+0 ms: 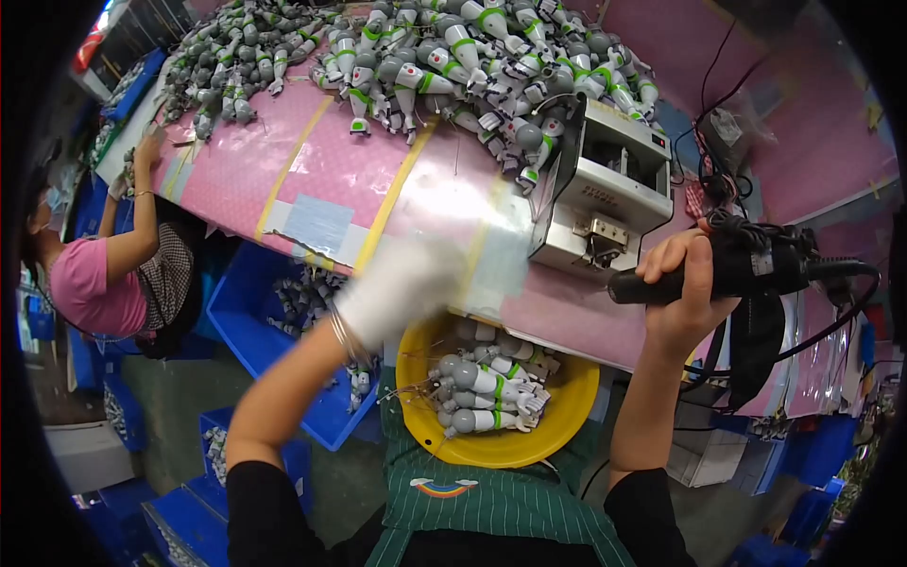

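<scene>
My right hand (682, 300), bare, is wrapped round a black corded hand tool (767, 272), held level over the right of the table. The tool's blunt end points left, below a white boxy machine (619, 197). My left hand (402, 288), in a white glove, is smeared by motion above the table's near edge; its fingers and anything in them cannot be made out. Just below it, a yellow basin (578, 402) rests at my lap with several white, grey and green toy figure parts (484, 386) in it, thin wires sticking out.
A big heap of similar toy parts (463, 52) covers the far side of the pink-covered table (326, 175). Left of the basin stands a blue bin (250, 326) with more parts. A co-worker in pink (104, 274) sits at the far left. Black cables (855, 312) hang at right.
</scene>
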`<action>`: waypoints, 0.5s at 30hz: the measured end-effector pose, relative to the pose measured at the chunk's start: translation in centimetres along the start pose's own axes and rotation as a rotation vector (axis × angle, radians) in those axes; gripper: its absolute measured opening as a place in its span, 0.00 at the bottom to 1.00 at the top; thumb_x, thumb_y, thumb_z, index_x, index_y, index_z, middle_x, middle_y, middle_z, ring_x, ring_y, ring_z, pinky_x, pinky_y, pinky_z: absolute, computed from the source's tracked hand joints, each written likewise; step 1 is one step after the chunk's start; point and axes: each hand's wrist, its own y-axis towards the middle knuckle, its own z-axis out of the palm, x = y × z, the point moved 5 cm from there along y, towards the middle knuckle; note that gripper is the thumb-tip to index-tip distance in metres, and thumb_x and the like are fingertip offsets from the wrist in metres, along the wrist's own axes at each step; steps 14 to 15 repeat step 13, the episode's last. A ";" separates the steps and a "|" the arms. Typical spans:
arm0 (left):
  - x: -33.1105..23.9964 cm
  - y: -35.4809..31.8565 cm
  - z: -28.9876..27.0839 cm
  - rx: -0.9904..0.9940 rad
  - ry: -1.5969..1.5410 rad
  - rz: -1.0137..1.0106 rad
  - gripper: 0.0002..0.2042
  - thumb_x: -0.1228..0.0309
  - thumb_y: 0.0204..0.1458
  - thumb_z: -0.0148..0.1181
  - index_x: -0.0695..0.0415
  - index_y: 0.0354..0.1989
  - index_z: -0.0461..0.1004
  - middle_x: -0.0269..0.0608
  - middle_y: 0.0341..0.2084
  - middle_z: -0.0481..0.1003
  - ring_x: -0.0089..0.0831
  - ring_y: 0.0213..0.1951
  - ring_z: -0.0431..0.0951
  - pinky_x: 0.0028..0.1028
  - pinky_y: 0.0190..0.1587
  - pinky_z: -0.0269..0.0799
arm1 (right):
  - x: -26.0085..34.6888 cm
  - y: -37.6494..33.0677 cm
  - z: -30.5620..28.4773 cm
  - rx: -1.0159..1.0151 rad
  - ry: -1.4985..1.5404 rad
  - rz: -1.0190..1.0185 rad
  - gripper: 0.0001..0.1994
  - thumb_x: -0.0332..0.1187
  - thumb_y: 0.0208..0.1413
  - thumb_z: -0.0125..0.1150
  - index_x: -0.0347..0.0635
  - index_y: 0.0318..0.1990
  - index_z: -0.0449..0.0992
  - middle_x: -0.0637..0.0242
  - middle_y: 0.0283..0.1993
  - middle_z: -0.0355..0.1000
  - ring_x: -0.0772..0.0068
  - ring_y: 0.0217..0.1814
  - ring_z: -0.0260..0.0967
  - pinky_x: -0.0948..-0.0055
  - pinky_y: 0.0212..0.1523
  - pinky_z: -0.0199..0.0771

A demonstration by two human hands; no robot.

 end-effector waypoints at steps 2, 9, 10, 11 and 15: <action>6.0 1.6 -7.2 -0.727 0.360 0.092 0.08 0.72 0.45 0.59 0.56 0.35 0.76 0.49 0.34 0.75 0.47 0.39 0.76 0.41 0.39 0.73 | 0.2 1.2 0.4 0.023 -0.012 -0.044 0.11 0.28 0.63 0.52 0.33 0.50 0.67 0.65 0.24 0.65 0.72 0.21 0.64 0.68 0.26 0.70; 23.0 6.7 -13.7 -0.628 0.723 -0.195 0.22 0.82 0.44 0.55 0.56 0.51 0.75 0.52 0.52 0.73 0.49 0.51 0.75 0.39 0.53 0.73 | -0.7 3.3 2.7 0.027 -0.013 -0.100 0.09 0.24 0.63 0.53 0.33 0.49 0.68 0.65 0.25 0.66 0.75 0.22 0.65 0.70 0.25 0.72; 23.4 7.6 -13.4 -0.521 0.690 -0.275 0.24 0.79 0.41 0.61 0.55 0.52 0.75 0.51 0.54 0.72 0.49 0.53 0.74 0.38 0.55 0.72 | -1.1 3.2 2.5 0.016 0.007 -0.097 0.09 0.23 0.62 0.54 0.33 0.48 0.67 0.64 0.25 0.67 0.75 0.22 0.66 0.71 0.25 0.72; 23.0 7.8 -13.1 -0.515 0.678 -0.253 0.24 0.79 0.41 0.61 0.55 0.52 0.75 0.51 0.54 0.72 0.49 0.53 0.74 0.38 0.55 0.72 | -1.3 3.1 2.2 0.029 -0.047 -0.104 0.09 0.23 0.62 0.54 0.33 0.48 0.67 0.63 0.25 0.67 0.74 0.22 0.67 0.70 0.25 0.72; 21.8 7.1 -11.8 -0.459 0.774 -0.147 0.25 0.73 0.34 0.69 0.54 0.48 0.75 0.46 0.55 0.72 0.48 0.53 0.74 0.39 0.47 0.76 | -1.6 2.8 2.0 0.038 -0.170 -0.042 0.10 0.25 0.61 0.56 0.34 0.48 0.68 0.62 0.24 0.69 0.73 0.21 0.68 0.69 0.25 0.74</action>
